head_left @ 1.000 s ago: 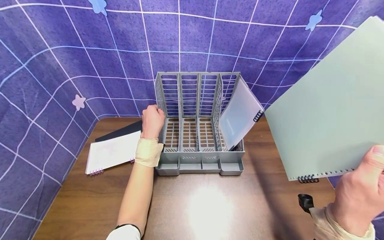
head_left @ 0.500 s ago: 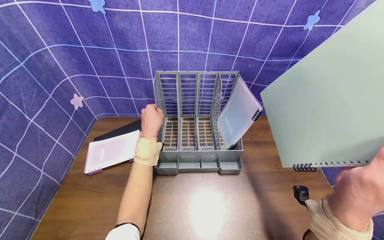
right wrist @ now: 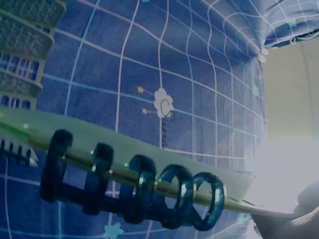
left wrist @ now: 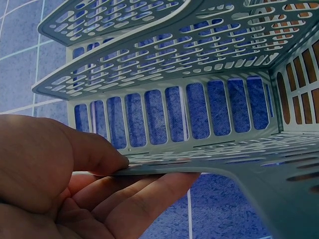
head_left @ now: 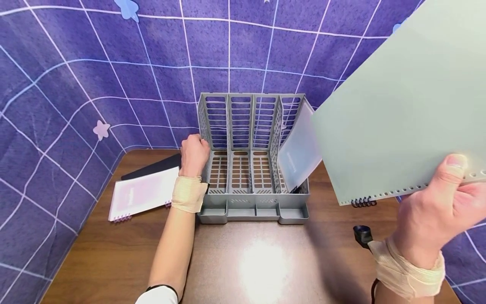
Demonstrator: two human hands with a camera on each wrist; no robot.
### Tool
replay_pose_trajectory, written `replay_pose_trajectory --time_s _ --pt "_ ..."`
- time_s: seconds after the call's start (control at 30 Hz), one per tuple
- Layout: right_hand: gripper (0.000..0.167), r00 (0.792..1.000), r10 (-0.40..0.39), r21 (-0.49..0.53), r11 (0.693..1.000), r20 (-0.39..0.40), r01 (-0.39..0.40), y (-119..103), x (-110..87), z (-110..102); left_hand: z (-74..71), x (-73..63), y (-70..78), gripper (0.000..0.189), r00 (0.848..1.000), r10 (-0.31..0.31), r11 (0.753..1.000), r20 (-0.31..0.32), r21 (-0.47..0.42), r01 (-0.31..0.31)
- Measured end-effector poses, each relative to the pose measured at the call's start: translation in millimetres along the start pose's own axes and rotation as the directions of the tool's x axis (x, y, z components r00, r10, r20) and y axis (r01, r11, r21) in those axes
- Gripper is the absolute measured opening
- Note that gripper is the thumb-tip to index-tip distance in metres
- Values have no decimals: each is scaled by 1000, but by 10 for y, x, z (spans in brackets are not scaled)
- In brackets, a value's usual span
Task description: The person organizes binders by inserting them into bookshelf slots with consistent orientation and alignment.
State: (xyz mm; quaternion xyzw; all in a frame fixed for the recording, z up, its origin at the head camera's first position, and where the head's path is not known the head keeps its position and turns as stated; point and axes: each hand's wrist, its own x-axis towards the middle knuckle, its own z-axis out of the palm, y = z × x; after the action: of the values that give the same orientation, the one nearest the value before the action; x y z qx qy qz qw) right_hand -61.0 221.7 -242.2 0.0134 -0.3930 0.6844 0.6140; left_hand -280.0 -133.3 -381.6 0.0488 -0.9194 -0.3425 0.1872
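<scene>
My left hand holds the left side wall of a grey slotted file rack. In the left wrist view the thumb and fingers pinch that wall's edge from both sides. At the right, my right hand grips a pale green ring-bound notebook by its punched edge, thumb on the near face. The notebook is raised and tilted above the table; its upper part runs out of the head view. Black binding rings show large in the right wrist view. A translucent-covered notebook leans in the rack's rightmost compartment, partly hidden.
A white-pink ring-bound notebook lies left of the rack, over a black flat item. Small trays line the rack's front. Purple gridded cloth hangs behind the wooden table. A black wrist camera juts from the right wrist.
The right hand has brought the green notebook leftward and a little upward, so that it overlaps the view of the leaning notebook. The left hand has kept its grip on the rack wall.
</scene>
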Motion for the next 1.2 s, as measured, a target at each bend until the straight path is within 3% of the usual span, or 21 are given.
replay_pose_trajectory --time_s 0.23,0.47,0.73,0.93,1.2 --pt "12 992 -43 -136 989 120 60 111 -48 122 13 -18 3 24 1000 5 1000 -10 -6 -5" --pt "15 981 9 -230 972 196 37 323 -96 157 15 -6 -4 24 1000 8 1000 -17 0 -8" --pt "16 959 20 -353 932 283 84 588 -143 145 11 -19 5 24 1000 16 1000 -17 6 -16" --pt "18 949 50 -385 920 311 77 778 -167 119 16 -16 -3 24 1000 25 1000 -18 10 -24" --pt "15 944 74 -475 875 321 93 1010 -204 139 5 -19 11 24 999 32 999 -25 1 -32"
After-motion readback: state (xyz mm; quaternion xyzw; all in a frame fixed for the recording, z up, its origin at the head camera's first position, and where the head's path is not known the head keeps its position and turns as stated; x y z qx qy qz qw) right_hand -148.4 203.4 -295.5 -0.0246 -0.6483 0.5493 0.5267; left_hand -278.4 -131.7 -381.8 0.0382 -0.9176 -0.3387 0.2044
